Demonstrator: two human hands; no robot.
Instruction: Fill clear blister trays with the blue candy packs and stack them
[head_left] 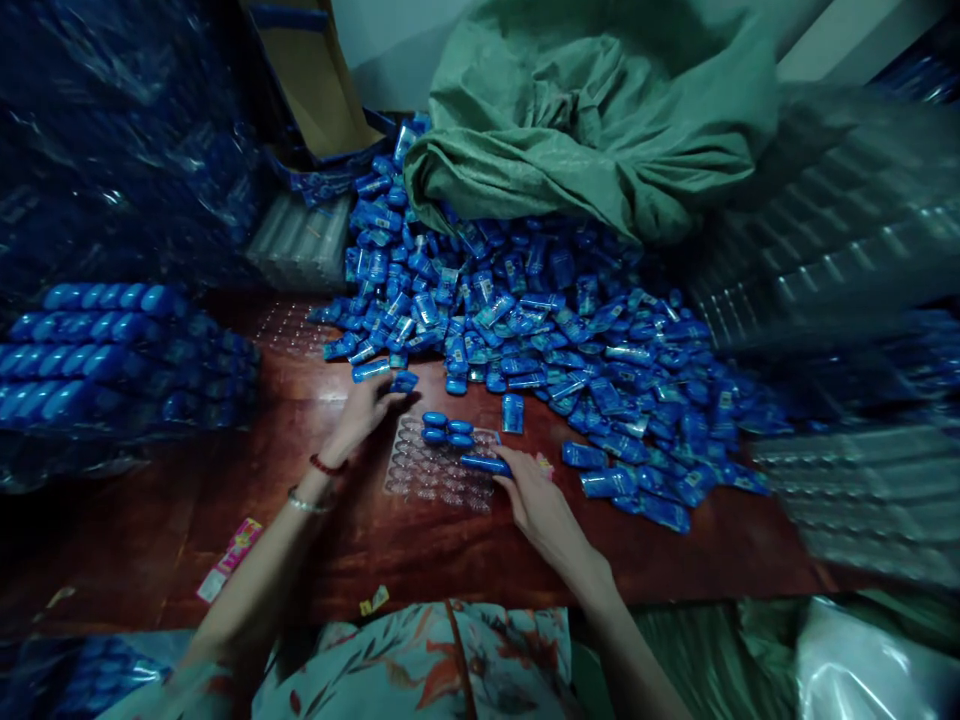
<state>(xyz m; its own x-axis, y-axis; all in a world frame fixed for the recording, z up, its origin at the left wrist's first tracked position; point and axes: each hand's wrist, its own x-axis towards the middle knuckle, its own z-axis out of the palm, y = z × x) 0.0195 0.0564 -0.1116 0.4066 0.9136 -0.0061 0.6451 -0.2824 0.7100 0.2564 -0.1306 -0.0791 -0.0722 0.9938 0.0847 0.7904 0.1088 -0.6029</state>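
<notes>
Off to the left I see blue packs [90, 350] stacked in rows on the table [420, 555]; a knock from the left elbow could, I think, topple the nearer rows. Lower down, a pink packet [229, 560] lies just beside the left forearm, where a careless sweep might drag it along.

The left hand [367, 405] has a narrow grip: its fingers seem to pinch a small blue packet [405, 382] near the front of the heap. I can't tell how much of it they have, so a slick wrapper could let it slip. The bangle [307, 500] on that wrist might catch on something.

Between the two hands a clear tray [420, 465] lies flat, with four blue pieces [448, 428] bunched toward its far side. It looks thin and light to me; a bump from either hand could shift it and roll those pieces out of line.

The right hand [529, 490] has its grip closed on a long blue piece [486, 464] over the tray's right part. Lowered at a tilt, it could knock its neighbours. Beyond, the green sack [592, 180] sags over the heap [540, 335]; should it slump, packets could slide toward the tray.
</notes>
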